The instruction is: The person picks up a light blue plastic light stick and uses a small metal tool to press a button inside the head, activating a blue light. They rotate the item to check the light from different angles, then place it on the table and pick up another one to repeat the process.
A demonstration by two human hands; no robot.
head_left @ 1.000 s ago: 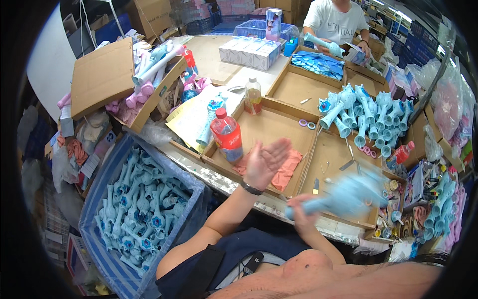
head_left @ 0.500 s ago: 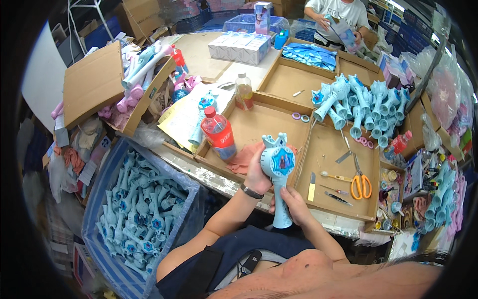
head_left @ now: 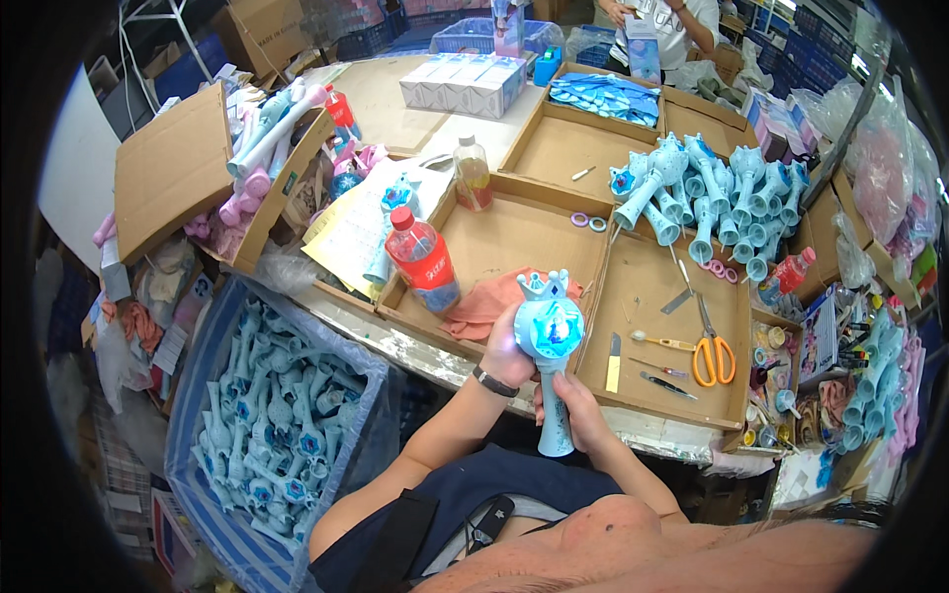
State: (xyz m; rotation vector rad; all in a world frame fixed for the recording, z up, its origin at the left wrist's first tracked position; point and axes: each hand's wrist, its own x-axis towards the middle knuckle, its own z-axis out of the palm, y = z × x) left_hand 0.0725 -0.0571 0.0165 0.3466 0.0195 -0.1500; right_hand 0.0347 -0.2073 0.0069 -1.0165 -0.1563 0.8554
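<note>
I hold a light blue toy wand (head_left: 556, 395) upright in front of me, its crown-topped round head glowing blue-white around a star-shaped jewel. My left hand (head_left: 507, 351) is wrapped around the side of the head. Lower down, my right hand (head_left: 583, 413) grips the handle, the thumb lying along it. Beyond the wand, a crumpled salmon-coloured cloth (head_left: 484, 308) lies in a cardboard tray (head_left: 529, 232), next to a red-labelled bottle (head_left: 423, 262).
A blue-lined bin (head_left: 188, 395) full of similar wands stands at my left. More wands (head_left: 707, 188) are heaped at right. Orange-handled scissors (head_left: 714, 358), a yellow-handled knife (head_left: 614, 364) and a brush (head_left: 660, 341) lie in the right tray. A co-worker (head_left: 682, 35) holds a box across the table.
The wand's head has lit up; before, its jewel was unlit. Both hands keep their hold. The view has shifted slightly, and the co-worker's hands and box have moved.
</note>
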